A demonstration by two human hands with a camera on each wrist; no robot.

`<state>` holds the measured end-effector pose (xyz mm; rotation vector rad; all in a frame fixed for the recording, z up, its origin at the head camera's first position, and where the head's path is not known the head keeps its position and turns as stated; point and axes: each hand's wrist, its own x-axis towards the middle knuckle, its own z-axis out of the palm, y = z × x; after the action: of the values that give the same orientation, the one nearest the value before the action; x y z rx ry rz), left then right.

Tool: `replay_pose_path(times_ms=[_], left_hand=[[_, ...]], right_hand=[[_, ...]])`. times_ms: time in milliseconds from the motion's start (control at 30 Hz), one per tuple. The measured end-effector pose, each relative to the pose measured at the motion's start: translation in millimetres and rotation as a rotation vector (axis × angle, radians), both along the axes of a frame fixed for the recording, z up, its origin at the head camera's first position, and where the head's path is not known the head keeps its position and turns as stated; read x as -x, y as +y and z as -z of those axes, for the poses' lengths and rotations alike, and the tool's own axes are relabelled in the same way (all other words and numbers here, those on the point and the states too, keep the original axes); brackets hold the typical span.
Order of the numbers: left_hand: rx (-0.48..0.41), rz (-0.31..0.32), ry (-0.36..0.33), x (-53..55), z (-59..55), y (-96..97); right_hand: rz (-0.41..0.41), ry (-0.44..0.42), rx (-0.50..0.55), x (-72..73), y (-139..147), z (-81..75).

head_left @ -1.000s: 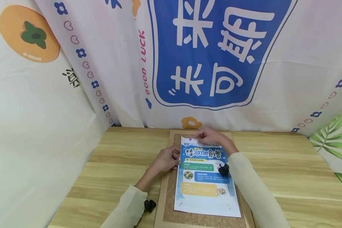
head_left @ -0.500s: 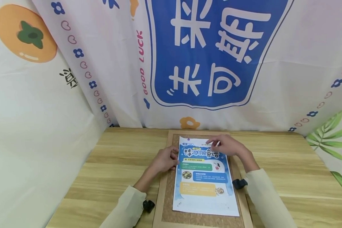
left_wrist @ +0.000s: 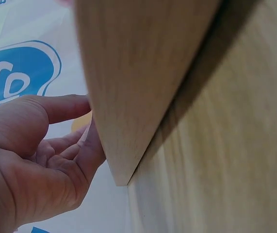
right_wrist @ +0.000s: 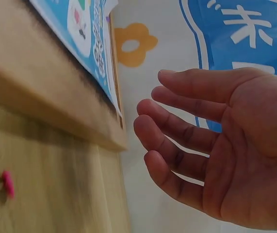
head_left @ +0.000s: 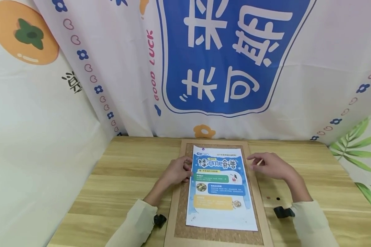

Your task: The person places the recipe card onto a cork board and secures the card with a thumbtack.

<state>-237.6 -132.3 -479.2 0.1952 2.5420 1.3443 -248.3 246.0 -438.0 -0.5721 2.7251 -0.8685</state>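
A printed paper poster (head_left: 222, 219) in blue, green and yellow lies on a cork board (head_left: 180, 219) with a light wooden frame (head_left: 172, 209). My left hand (head_left: 177, 170) rests at the poster's upper left edge, fingers loosely bent. In the left wrist view its fingertips go behind the frame's edge, so their contact is hidden. Beyond the frame's right side hovers my right hand (head_left: 270, 165), with slightly bent, spread fingers and nothing in them. A small purple spot (head_left: 203, 149) marks the poster's top left; I cannot tell whether it is a pin or print.
Two tiny objects, one reddish (head_left: 268, 197) and one black (head_left: 278, 198), lie on the wooden table (head_left: 296, 223) right of the board. The right wrist view shows a small pink piece (right_wrist: 8, 184) on the tabletop. A printed curtain (head_left: 296, 113) hangs behind the table.
My right hand has lifted off the poster's top and moved right, past the frame's right side. The left hand stays at the poster's left edge.
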Motion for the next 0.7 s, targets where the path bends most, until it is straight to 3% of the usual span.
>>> replay_pose_path(times_ms=[367, 700], left_hand=[[0.012, -0.002, 0.018, -0.3, -0.8, 0.5], [0.007, 0.002, 0.018, 0.0, -1.6, 0.1]], right_hand=[[0.016, 0.036, -0.012, -23.2, 41, 7.1], [-0.001, 0.004, -0.030, -40.9, 66, 18.7]])
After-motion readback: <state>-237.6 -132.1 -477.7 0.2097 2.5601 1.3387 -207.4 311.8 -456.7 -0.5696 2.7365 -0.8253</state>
